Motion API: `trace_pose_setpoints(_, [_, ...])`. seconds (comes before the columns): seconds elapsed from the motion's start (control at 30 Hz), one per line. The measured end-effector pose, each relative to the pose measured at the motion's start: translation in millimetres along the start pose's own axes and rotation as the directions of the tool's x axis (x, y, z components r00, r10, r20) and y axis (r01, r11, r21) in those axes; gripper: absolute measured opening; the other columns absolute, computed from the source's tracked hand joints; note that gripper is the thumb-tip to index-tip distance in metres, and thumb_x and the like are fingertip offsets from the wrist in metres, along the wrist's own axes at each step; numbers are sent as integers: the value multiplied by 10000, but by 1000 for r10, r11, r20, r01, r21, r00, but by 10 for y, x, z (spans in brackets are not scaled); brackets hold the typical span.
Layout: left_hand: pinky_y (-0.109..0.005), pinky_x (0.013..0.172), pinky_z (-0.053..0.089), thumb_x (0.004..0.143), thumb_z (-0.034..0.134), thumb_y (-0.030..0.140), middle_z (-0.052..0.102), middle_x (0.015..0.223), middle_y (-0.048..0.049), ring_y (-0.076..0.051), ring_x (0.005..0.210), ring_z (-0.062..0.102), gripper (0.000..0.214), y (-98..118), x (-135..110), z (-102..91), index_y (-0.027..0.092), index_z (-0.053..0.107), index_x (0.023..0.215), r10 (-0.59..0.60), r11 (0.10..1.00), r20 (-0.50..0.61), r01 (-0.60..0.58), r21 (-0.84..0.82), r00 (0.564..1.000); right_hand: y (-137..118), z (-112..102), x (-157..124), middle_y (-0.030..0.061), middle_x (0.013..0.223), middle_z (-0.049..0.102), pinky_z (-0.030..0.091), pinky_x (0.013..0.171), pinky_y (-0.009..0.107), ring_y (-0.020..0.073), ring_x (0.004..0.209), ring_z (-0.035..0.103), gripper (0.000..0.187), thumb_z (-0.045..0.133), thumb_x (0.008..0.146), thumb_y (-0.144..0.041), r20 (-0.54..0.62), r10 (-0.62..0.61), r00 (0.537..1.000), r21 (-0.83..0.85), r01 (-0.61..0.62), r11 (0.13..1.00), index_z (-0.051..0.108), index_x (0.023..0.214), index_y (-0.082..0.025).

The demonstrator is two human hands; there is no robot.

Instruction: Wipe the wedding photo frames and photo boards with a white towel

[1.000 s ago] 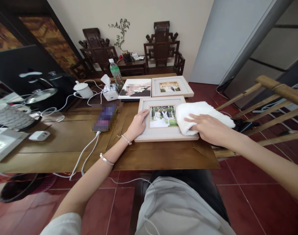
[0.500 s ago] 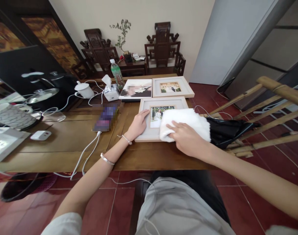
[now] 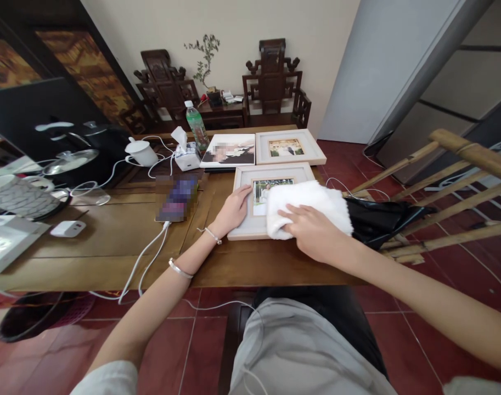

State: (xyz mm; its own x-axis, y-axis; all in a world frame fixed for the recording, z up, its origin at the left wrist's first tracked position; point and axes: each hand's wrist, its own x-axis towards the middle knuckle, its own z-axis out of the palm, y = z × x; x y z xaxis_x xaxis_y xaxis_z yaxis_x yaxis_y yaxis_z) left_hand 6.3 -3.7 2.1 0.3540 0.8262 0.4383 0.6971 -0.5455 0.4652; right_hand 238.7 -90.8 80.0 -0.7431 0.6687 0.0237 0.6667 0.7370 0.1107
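A light wooden photo frame (image 3: pixel 250 174) lies flat near the table's front edge, with a small picture in a white mount. At its left side my left hand (image 3: pixel 232 211) holds the frame, fingers over the border and the thumb side toward me. My right hand (image 3: pixel 308 227) grips a folded white towel (image 3: pixel 316 197), pressed on the frame's right part. The towel hides the frame's lower right corner and much of the picture. Just behind lie a second photo frame (image 3: pixel 311 144) and a white-edged photo panel (image 3: pixel 234 156).
Left of the frame are a phone (image 3: pixel 176 200) on a white cable, a tissue box (image 3: pixel 187 158), a green-labelled bottle (image 3: pixel 196 126) and a lidded white cup (image 3: pixel 141 152). A black bag (image 3: pixel 382 219) and a bamboo chair (image 3: pixel 460 145) stand at the right.
The towel and my right hand have shifted slightly left, covering more of the picture. My left hand stays at the frame's left side.
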Motion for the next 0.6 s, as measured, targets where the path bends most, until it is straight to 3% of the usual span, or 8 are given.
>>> trace_pose_setpoints(0.13, [-420, 1112, 341, 879, 354, 98, 541, 1333, -135, -226, 1281, 465, 404, -14, 4, 17, 100, 562, 1226, -1, 1000, 7, 1, 6, 1000, 162, -102, -385, 135, 1313, 562, 437, 983, 469, 309, 1255, 471, 415, 461, 687, 13, 42, 90, 995, -33, -88, 996, 712, 976, -147])
trace_pose_setpoints(0.3, [-426, 1107, 349, 885, 337, 99, 545, 1329, -141, -228, 1268, 479, 407, -11, 16, 22, 90, 562, 1224, -2, 1000, 1, 2, 8, 1000, 108, -24, -681, 116, 1386, 493, 428, 987, 522, 318, 1291, 430, 460, 454, 656, 9, 11, 135, 991, -55, -134, 989, 714, 990, -170])
trace_pose_setpoints(0.43, [-427, 1107, 346, 889, 335, 108, 559, 1317, -128, -227, 1269, 477, 404, 7, 18, 19, 106, 564, 1221, -18, 1000, -13, 18, 0, 1000, -59, 69, -502, 148, 1397, 473, 393, 996, 555, 355, 1309, 392, 449, 463, 678, 8, -22, 132, 991, -36, -133, 991, 701, 1031, -137])
trace_pose_setpoints(0.6, [-397, 1098, 352, 913, 350, 167, 577, 1296, -133, -220, 1237, 509, 368, 51, 8, -23, 104, 582, 1191, -59, 997, -32, 57, -52, 998, -356, 89, -4, 162, 1416, 447, 312, 1033, 581, 364, 1331, 350, 383, 445, 764, -16, -34, -11, 999, 76, 13, 997, 697, 1032, -121])
